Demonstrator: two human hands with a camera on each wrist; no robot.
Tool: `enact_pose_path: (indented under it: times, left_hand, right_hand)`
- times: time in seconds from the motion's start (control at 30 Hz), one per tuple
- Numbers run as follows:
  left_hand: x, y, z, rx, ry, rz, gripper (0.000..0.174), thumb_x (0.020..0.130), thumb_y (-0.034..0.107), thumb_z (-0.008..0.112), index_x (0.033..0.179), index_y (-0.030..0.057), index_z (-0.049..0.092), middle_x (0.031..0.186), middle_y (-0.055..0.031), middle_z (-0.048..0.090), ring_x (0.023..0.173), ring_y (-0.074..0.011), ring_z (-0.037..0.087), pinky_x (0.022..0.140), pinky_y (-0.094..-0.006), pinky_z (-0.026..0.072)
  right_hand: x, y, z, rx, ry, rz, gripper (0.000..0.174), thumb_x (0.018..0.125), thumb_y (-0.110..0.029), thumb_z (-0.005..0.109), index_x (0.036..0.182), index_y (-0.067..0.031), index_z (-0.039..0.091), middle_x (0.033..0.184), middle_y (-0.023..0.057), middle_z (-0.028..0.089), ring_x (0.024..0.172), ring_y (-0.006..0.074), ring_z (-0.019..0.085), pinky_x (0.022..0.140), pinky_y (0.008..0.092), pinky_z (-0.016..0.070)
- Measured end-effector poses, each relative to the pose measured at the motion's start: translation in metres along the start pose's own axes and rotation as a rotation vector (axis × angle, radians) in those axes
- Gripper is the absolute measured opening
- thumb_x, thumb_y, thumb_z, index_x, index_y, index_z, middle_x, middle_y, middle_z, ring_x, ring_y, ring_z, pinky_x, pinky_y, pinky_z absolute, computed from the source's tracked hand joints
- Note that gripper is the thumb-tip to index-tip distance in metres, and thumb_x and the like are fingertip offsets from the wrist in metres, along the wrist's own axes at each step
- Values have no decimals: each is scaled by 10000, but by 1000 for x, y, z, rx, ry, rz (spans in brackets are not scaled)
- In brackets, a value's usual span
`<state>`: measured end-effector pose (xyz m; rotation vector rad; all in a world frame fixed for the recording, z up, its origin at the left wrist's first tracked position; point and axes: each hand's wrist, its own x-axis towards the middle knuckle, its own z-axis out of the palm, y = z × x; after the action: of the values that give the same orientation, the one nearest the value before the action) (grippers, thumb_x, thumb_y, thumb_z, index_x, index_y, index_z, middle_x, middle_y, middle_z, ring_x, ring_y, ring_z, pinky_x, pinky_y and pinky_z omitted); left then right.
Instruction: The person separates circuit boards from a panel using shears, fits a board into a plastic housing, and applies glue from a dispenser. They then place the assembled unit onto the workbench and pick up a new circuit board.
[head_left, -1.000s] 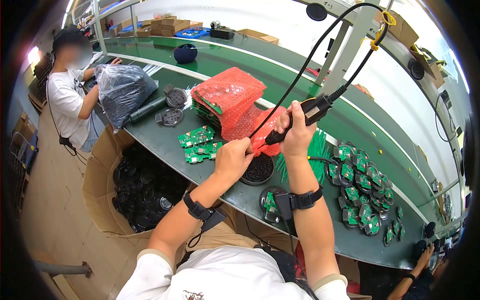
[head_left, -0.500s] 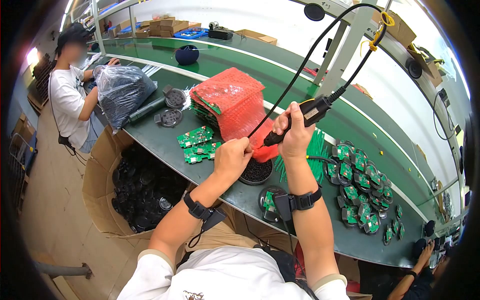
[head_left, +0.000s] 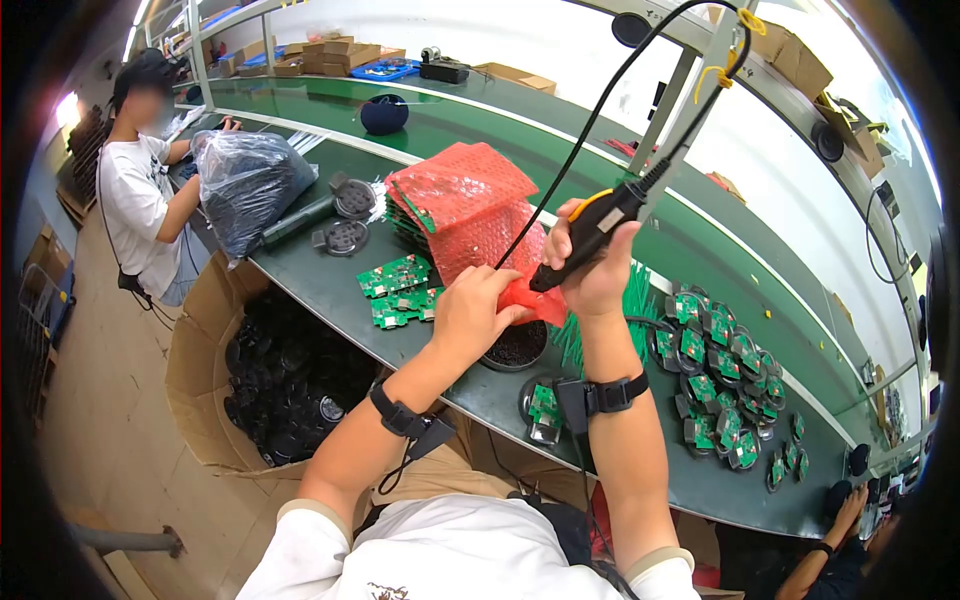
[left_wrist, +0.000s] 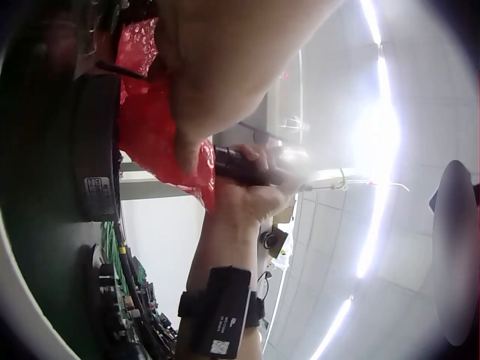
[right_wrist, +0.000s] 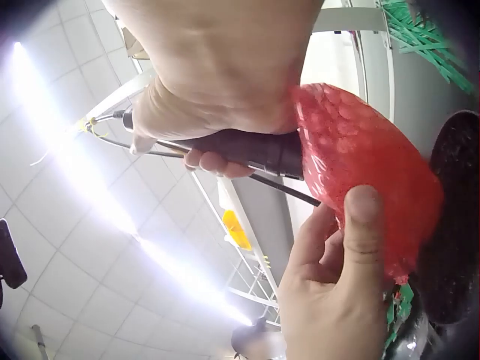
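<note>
My right hand (head_left: 600, 275) grips a black electric screwdriver (head_left: 598, 225) by its body, its lower end against the red bubble wrap (right_wrist: 367, 172). With thumb and fingers my left hand (head_left: 475, 315) pinches the lower edge of that wrap. A thin black cord (head_left: 560, 175) runs down to the left fingers. Below both hands stands a round black dish (head_left: 515, 350) of small dark screws, partly covered by the wrap. The wrap drapes from a stack of green circuit boards (head_left: 408, 222). The screwdriver's tip is hidden behind the wrap.
Loose green boards (head_left: 395, 277) lie left of the hands. Right are green strips (head_left: 640, 300) and many round black parts with boards (head_left: 720, 370). A cardboard box (head_left: 200, 370) of black parts stands below the table edge. Another person (head_left: 140, 190) works at the far left.
The left hand has shifted its thumb rightward and now pinches the wrap. The screwdriver has tilted, its top and cord moving left, and the right hand's grip has loosened slightly.
</note>
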<state>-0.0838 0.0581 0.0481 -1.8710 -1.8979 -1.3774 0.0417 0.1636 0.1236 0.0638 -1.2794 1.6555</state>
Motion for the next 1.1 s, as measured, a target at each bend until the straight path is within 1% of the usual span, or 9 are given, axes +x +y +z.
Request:
enact_pose_path:
  times: [0.03,0.07,0.13,0.3,0.67,0.83,0.93,1.07,1.1]
  left_hand:
    - [2,-2,3,-9,3,2,481,700,244,857,1116,66,694,984,-116,684,960,-324,651,830,-426,535]
    - [2,-3,4,-9,10,3,481,700,244,857,1116,66,694,984,-116,684,960,-324,651,830,-426,535]
    - [3,-2,4,-2,3,-11,462,697,202,851,1108,58,694,975,-119,676,958,-334,643,834,-436,528]
    - [2,1,4,-2,6,-8,444,695,165,842,1098,56,692,958,-122,668,952,-340,639,824,-442,528]
    - [7,1,10,61,36,2,342,692,137,832,982,47,677,883,-119,644,919,-339,646,788,-444,536]
    - [27,10,21,68,168,-71,408,705,72,812,1022,31,559,985,-173,562,942,-397,623,793,-481,536]
    - [38,17,33,92,152,-64,455,705,49,806,1052,29,512,1044,-189,531,973,-423,597,796,-491,535]
    - [43,23,52,285,27,43,367,718,102,812,1004,47,590,980,-152,596,960,-345,619,749,-429,598]
    - [46,24,55,322,-46,9,404,699,171,851,993,62,596,971,-153,624,1016,-323,633,797,-428,565]
  right_hand:
    - [1,-3,5,81,-23,30,769,1012,-701,358,1117,28,582,703,46,533,599,159,505,597,299,433]
    - [1,-3,6,80,-29,28,769,1012,-701,358,1117,28,582,703,46,533,599,159,505,597,299,433]
    - [3,-3,5,78,-3,64,956,939,-831,236,1162,35,574,741,58,537,650,175,510,651,309,436]
    - [10,7,-11,116,-35,43,941,925,-853,254,1030,8,620,616,31,489,528,148,460,506,296,392]
    - [24,-26,-10,163,71,23,1012,883,-903,211,1038,10,619,606,35,483,514,164,445,526,301,374]
    - [29,-63,-12,223,50,-65,1002,887,-899,224,1073,10,604,618,34,462,544,161,427,564,306,345]
    - [24,-72,-12,198,48,-91,980,906,-880,218,1075,6,600,617,39,458,549,160,422,563,309,340]
    - [13,-76,-17,93,83,-87,962,926,-858,202,1074,6,599,621,35,461,541,158,427,567,305,348]
    - [9,-76,-18,51,95,-89,958,933,-851,194,1076,6,599,625,34,465,539,156,430,569,304,353]
